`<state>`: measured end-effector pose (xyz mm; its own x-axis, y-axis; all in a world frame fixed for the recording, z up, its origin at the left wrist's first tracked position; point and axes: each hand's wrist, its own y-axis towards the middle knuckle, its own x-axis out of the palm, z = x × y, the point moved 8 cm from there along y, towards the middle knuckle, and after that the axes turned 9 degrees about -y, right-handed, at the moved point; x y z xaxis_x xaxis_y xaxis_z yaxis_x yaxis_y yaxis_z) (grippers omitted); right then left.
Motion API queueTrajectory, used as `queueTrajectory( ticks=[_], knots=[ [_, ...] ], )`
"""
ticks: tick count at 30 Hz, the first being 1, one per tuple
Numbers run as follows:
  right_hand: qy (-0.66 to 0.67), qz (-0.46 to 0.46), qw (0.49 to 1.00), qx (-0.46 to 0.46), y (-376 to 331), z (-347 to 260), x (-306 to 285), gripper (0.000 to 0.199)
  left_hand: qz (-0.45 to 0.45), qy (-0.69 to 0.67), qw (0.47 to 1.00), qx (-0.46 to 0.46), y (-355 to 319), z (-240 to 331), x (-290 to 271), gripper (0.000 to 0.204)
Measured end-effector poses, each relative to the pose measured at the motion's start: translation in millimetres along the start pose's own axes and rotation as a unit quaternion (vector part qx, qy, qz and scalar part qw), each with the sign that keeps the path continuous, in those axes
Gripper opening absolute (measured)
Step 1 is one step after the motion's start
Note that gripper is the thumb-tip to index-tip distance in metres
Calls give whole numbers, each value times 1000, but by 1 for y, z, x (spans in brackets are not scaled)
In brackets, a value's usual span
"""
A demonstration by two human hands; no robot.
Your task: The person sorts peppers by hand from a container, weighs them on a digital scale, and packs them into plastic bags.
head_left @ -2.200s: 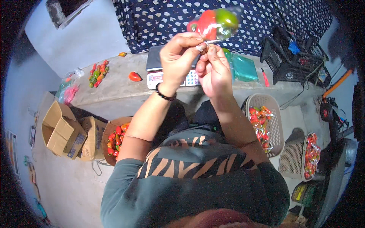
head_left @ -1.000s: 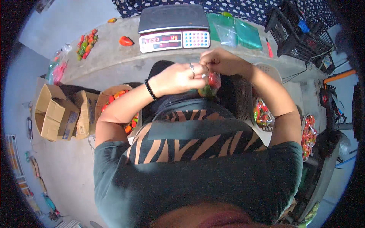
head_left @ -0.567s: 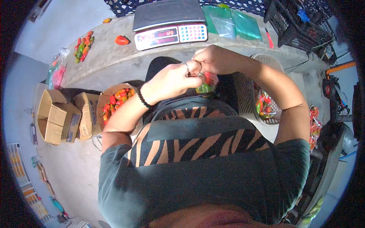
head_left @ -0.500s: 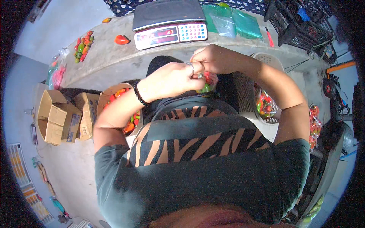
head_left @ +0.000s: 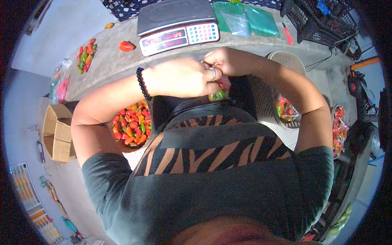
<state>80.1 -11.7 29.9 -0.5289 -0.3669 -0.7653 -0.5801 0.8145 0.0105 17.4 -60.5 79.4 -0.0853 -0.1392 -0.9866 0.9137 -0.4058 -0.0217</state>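
Two hands meet over the lap: the left hand (head_left: 188, 76) is closed on a small clear bag of peppers (head_left: 218, 94) hanging at six o'clock; the right hand (head_left: 222, 61) curls against it, its grip hidden. Beyond, a pepper tub (head_left: 131, 124) sits at eight, a basket (head_left: 267, 101) at four. The counter's (head_left: 107, 61) front edge bows past at twelve; a narrow gap separates scale (head_left: 178, 27), at eleven, from red pepper (head_left: 127, 46).

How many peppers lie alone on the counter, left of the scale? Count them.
2: a red pepper nearer the scale, and an orange pepper farther back. None looks hidden.
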Motion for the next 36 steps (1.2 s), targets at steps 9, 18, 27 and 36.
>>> queueTrajectory(
  ticks=[9, 18, 27, 36],
  knots=[
    [126, 64, 986, 89, -15, 25, 6, 10, 482, -223, 828, -177, -37, -36, 28, 19],
    [62, 129, 977, 157, -30, 35, -11, 14, 534, -301, 757, -227, -30, -41, 32, 22],
    [199, 71, 954, 211, -42, 85, 33, 19, 473, -393, 730, -298, -14, -67, 76, 24],
    [19, 172, 963, 209, -53, 71, 13, 19, 475, -446, 709, -269, -3, -83, 102, 14]
  ],
)
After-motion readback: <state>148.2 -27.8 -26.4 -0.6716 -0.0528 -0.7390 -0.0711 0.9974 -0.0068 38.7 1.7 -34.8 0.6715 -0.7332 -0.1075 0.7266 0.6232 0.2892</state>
